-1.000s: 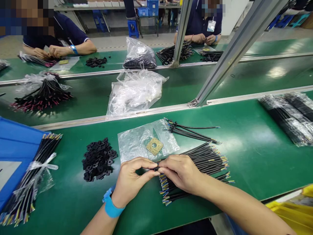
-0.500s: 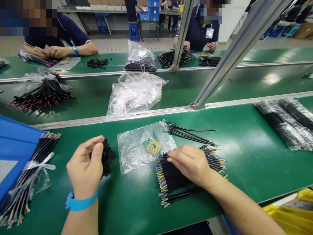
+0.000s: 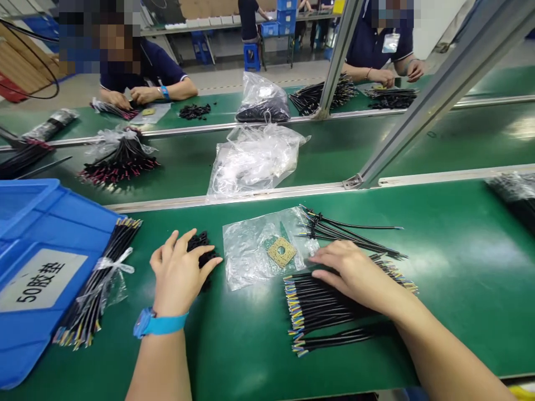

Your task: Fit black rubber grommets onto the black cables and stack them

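Observation:
My left hand [image 3: 179,273] is over a pile of small black rubber parts [image 3: 203,248], its fingers spread and its thumb reaching past them. My right hand [image 3: 349,273] rests over the upper edge of a row of short black cables [image 3: 321,303] with blue and yellow wire ends. Its thumb and fingers are apart, and nothing shows between them. Just beyond it lie several finished-looking cables [image 3: 355,231] with black pieces near their left ends. Between my hands a yellowish square pad with a round hole [image 3: 282,252] sits on a clear plastic bag [image 3: 242,256].
To the left stand a blue bin [image 3: 83,217] and a tied bundle of cables [image 3: 100,284]. Wrapped cables [image 3: 514,195] lie at the right edge. A slanted metal post [image 3: 413,117] rises from the rail. Two people sit working across the bench.
My right hand has let go of the cable it was pinching and moved slightly. My left hand has opened from a curled grip beside the black parts. The view has shifted left.

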A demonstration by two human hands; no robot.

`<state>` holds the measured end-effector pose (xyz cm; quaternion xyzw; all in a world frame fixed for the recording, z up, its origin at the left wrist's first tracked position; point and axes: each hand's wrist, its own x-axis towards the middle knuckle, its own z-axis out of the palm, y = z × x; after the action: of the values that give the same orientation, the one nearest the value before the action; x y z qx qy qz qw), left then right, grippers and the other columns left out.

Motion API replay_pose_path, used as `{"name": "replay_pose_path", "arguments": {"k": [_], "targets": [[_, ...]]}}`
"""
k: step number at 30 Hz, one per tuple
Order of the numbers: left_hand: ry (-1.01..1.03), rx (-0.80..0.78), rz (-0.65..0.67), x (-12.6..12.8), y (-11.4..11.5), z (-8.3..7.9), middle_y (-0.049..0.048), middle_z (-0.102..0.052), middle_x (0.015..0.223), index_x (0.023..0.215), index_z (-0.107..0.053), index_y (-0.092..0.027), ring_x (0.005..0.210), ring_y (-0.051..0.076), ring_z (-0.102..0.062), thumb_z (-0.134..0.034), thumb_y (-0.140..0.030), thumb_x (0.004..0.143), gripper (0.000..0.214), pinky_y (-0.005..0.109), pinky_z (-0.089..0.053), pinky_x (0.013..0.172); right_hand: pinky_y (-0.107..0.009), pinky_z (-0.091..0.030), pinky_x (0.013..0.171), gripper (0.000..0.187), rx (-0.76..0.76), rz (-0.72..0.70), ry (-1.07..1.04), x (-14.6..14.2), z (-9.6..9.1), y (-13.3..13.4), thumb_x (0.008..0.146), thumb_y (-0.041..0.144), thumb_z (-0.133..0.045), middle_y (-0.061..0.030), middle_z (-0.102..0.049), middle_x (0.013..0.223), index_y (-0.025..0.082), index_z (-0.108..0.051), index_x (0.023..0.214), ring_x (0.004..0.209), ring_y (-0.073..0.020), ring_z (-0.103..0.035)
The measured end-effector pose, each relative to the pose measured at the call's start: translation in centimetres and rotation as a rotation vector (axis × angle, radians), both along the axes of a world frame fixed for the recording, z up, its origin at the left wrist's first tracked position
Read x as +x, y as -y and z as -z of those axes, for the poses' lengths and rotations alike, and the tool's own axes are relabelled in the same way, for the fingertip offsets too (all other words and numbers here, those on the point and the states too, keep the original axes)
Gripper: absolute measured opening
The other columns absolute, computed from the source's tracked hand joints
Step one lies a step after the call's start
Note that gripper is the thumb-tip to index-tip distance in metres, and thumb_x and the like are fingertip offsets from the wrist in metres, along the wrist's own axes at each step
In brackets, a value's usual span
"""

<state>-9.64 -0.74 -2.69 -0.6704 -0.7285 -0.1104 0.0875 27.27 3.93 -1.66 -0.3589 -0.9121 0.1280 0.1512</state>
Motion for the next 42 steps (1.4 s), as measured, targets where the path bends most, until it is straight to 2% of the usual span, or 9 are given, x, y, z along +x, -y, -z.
{"name": "replay_pose_path", "arguments": {"k": [5,8,11,15,19,25,30,34,42], "targets": [[0.047,-0.041,0.115,-0.3,0.0,-0.5,0.0110,-0.071,0.130,0.085,-0.080,-0.026,0.131,0.044,-0.054,-0.066,-0.032,0.089,0.016,0.060,-0.041,0.100,-0.037,-0.045,0.090,0.007,-0.288,-0.022,0.082,-0.7,-0.5,0.1,0.096,0.026,-0.069,-0.0028,-0.072,0.102,0.021,-0.073,0.099,0.097,-0.0203,-0.064],[0.206,-0.116,0.078,0.1,-0.3,-1.0,0.0078,-0.078,0.099,0.089,-0.074,-0.025,0.097,0.033,-0.070,-0.060,-0.038,0.089,0.019,0.047,-0.051,0.083,-0.034,-0.043,0.085,0.008,-0.380,-0.017,0.086,-1.0,-0.9,0.1,0.097,0.022,-0.068,-0.0023,-0.071,0.093,0.018,-0.068,0.091,0.089,-0.0181,-0.062],[0.451,-0.090,-0.012,1.1,-0.3,-1.6,0.0031,-0.076,0.080,0.093,-0.069,-0.025,0.072,0.024,-0.070,-0.059,-0.047,0.087,0.025,0.036,-0.053,0.068,-0.033,-0.042,0.086,0.002,-0.415,-0.021,0.065,-1.1,-1.0,0.2,0.097,0.020,-0.068,-0.0025,-0.071,0.096,0.018,-0.069,0.098,0.089,-0.0166,-0.063],[0.715,-0.054,0.036,2.3,0.0,-2.0,0.0058,-0.079,0.100,0.084,-0.063,-0.024,0.080,0.021,-0.074,-0.066,-0.048,0.083,0.025,0.031,-0.058,0.070,-0.033,-0.041,0.086,0.002,-0.346,-0.065,0.028,-1.0,-0.6,0.3,0.096,0.019,-0.069,-0.0010,-0.072,0.095,0.019,-0.070,0.096,0.089,-0.0155,-0.063],[0.844,-0.130,0.093,2.6,0.1,-1.9,0.0084,-0.078,0.100,0.075,-0.058,-0.023,0.087,0.024,-0.075,-0.072,-0.050,0.080,0.031,0.033,-0.059,0.073,-0.032,-0.042,0.080,0.008,-0.226,-0.078,0.032,-1.1,-0.4,0.4,0.096,0.017,-0.066,-0.0010,-0.069,0.089,0.017,-0.066,0.089,0.081,-0.0153,-0.060],[0.875,-0.195,0.114,2.9,0.1,-2.4,0.0067,-0.076,0.089,0.105,-0.075,-0.024,0.077,0.023,-0.070,-0.075,-0.055,0.078,0.041,0.031,-0.056,0.065,-0.029,-0.047,0.078,0.002,-0.176,-0.115,-0.022,-1.2,0.2,0.4,0.095,0.020,-0.069,-0.0010,-0.070,0.091,0.019,-0.071,0.096,0.083,-0.0146,-0.063],[1.021,-0.259,0.089,3.6,0.2,-3.7,0.0052,-0.073,0.072,0.099,-0.078,-0.023,0.064,0.022,-0.069,-0.077,-0.056,0.076,0.041,0.030,-0.057,0.060,-0.030,-0.050,0.078,0.006,-0.134,-0.080,-0.022,-1.3,0.5,0.6,0.097,0.020,-0.066,-0.0030,-0.070,0.090,0.018,-0.070,0.094,0.083,-0.0160,-0.064],[1.204,-0.303,0.038,3.9,0.1,-4.2,0.0102,-0.080,0.082,0.108,-0.076,-0.022,0.080,0.027,-0.077,-0.077,-0.061,0.075,0.051,0.029,-0.060,0.064,-0.027,-0.053,0.078,0.006,-0.205,0.010,-0.184,-1.8,0.7,0.5,0.101,0.016,-0.058,-0.0032,-0.071,0.096,0.018,-0.064,0.101,0.086,-0.0146,-0.066],[1.321,-0.298,-0.017,4.4,0.1,-3.5,0.0107,-0.079,0.079,0.104,-0.075,-0.020,0.082,0.028,-0.078,-0.083,-0.064,0.068,0.058,0.031,-0.063,0.069,-0.033,-0.055,0.083,0.009,0.020,0.055,-0.182,-3.1,2.8,0.0,0.098,0.012,-0.059,-0.0050,-0.069,0.095,0.019,-0.066,0.099,0.086,-0.0180,-0.062]]}}
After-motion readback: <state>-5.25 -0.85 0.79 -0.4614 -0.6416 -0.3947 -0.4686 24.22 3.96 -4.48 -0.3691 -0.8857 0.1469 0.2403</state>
